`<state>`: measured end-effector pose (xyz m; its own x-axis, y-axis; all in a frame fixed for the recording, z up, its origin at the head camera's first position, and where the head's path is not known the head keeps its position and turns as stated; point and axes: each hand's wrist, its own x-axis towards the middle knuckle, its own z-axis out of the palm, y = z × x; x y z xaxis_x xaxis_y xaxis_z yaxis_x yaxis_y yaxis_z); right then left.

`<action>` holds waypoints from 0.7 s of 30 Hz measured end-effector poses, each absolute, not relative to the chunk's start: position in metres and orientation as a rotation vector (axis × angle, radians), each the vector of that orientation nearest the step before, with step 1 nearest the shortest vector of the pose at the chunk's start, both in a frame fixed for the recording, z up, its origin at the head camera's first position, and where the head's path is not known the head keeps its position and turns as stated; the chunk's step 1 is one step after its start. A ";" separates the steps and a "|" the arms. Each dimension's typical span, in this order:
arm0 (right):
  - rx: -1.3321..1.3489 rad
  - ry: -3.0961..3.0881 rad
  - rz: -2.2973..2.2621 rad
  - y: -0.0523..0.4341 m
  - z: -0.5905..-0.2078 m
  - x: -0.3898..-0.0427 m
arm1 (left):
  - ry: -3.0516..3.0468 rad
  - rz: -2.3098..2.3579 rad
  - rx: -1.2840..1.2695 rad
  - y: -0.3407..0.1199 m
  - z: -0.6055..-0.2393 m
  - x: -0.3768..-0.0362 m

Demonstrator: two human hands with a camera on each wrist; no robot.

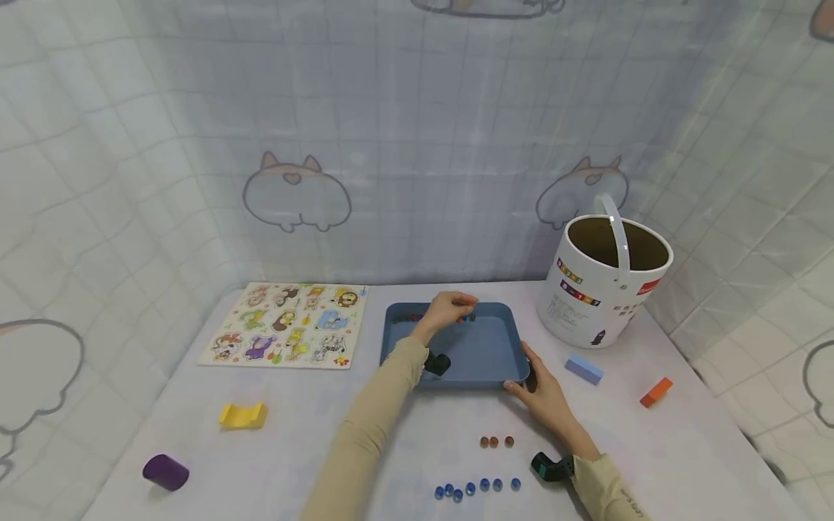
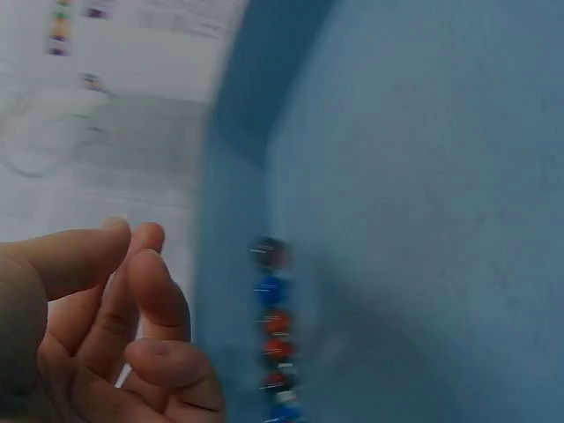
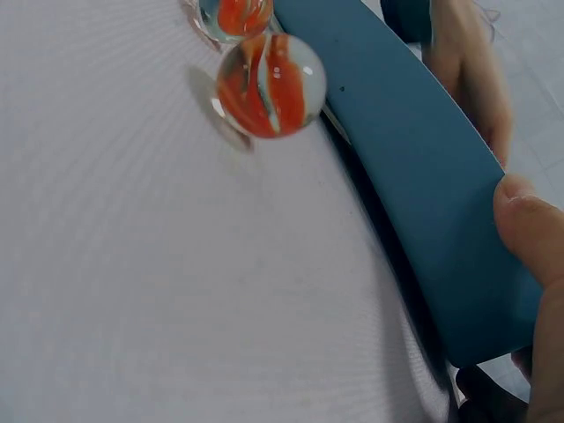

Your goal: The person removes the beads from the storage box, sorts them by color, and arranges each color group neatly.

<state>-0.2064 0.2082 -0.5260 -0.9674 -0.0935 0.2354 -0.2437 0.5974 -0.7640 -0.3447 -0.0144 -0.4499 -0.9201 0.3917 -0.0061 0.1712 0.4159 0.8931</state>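
Both arms wear long, close-fitting beige knit sleeves [image 1: 374,427] reaching the wrists. A small black camera unit [image 1: 552,467] is strapped at each wrist, beside the sleeve cuff.

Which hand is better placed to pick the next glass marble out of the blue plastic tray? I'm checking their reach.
Probably left: the left hand hovers over the marbles along the blue plastic tray's far wall, while the right hand grips the tray's near corner.

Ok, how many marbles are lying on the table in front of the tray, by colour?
Blue marbles: 7
Red marbles: 3
Total: 10, not counting those inside the tray
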 end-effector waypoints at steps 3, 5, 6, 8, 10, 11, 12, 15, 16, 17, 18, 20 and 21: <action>0.287 -2.656 1.303 0.209 -0.527 -0.207 | 2.503 1.468 0.416 -0.005 -0.459 -0.351; 0.288 -2.657 1.300 0.209 -0.528 -0.207 | 2.540 1.430 0.372 0.000 -0.464 -0.353; 0.287 -2.655 1.301 0.210 -0.527 -0.207 | 2.558 1.413 0.357 0.002 -0.466 -0.354; 0.284 -2.655 1.298 0.208 -0.528 -0.207 | 2.595 1.382 0.338 0.002 -0.469 -0.354; 0.281 -2.652 1.301 0.207 -0.528 -0.207 | 2.624 1.361 0.332 0.002 -0.470 -0.353; 0.278 -2.652 1.303 0.207 -0.527 -0.207 | 2.638 1.349 0.331 0.002 -0.470 -0.353; 0.277 -2.655 1.301 0.207 -0.527 -0.207 | 2.651 1.336 0.332 0.002 -0.470 -0.353; 0.276 -2.664 1.293 0.208 -0.527 -0.207 | 2.686 1.269 0.347 0.003 -0.471 -0.353; 0.277 -2.664 1.296 0.209 -0.526 -0.207 | 2.698 1.241 0.359 0.003 -0.473 -0.353; 0.279 -2.667 1.294 0.209 -0.526 -0.207 | 2.713 1.214 0.373 0.004 -0.474 -0.353; 0.280 -2.668 1.295 0.209 -0.526 -0.207 | 2.722 1.193 0.386 0.004 -0.476 -0.354; 0.282 -2.670 1.296 0.209 -0.526 -0.207 | 2.736 1.164 0.404 0.005 -0.478 -0.354; 0.282 -2.671 1.302 0.209 -0.526 -0.207 | 2.742 1.157 0.406 0.005 -0.479 -0.354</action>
<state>-0.2068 0.2093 -0.5263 -0.9700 -0.0996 0.2219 -0.2362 0.6039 -0.7613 -0.3545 0.0051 -0.4792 -0.9541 0.2988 -0.0218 0.1930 0.6685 0.7183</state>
